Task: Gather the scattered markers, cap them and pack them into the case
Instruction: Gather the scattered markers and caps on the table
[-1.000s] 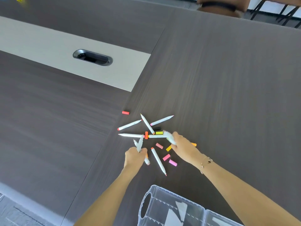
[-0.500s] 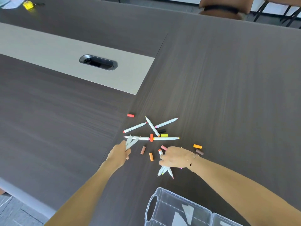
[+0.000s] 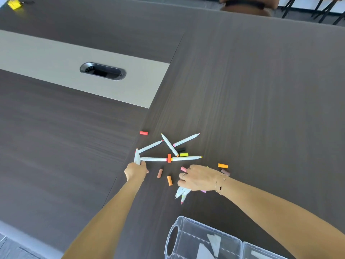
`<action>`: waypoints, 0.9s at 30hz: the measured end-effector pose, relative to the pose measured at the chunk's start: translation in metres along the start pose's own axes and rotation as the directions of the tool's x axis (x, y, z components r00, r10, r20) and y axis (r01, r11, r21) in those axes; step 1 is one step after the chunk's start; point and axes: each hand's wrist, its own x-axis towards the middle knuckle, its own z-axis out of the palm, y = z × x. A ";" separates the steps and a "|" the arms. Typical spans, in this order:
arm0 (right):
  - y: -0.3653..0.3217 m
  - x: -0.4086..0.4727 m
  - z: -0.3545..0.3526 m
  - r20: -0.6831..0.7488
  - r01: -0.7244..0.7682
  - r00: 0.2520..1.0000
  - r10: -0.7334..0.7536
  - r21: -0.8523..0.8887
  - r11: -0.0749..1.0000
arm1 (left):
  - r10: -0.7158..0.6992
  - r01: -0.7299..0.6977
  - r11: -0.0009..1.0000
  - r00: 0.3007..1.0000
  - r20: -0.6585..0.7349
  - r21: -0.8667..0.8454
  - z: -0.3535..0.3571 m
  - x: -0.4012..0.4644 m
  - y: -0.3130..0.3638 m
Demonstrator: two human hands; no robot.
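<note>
I find the uncapped white markers split three ways on the dark worktop. Five lie loose in a rough cluster just beyond both sets of fingers. My left hand has its fingers curled round a small bunch of markers, held upright, tips up. My right hand, knuckles up, has its fingers curled over another bunch whose tips stick out on the near side of the hand. Loose caps lie about: an orange cap and a brown cap between the two hands, a red cap well beyond the left fingers. The clear plastic case stands open, nearer me than the right hand, apart from it.
</note>
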 end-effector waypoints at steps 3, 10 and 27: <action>0.010 -0.027 -0.025 0.057 -0.121 0.991 0.119 0.042 0.992 | -0.096 0.086 0.984 0.994 -0.058 -0.154 0.009 -0.001 0.007; 0.009 -0.050 0.000 0.101 -0.272 0.957 0.272 -0.008 0.962 | -0.217 0.175 0.931 0.971 -0.101 -0.320 0.036 -0.004 0.032; -0.002 -0.024 0.000 0.242 -0.634 0.772 0.587 0.243 0.734 | 0.302 -0.249 0.928 0.938 -0.170 0.277 0.018 0.005 0.011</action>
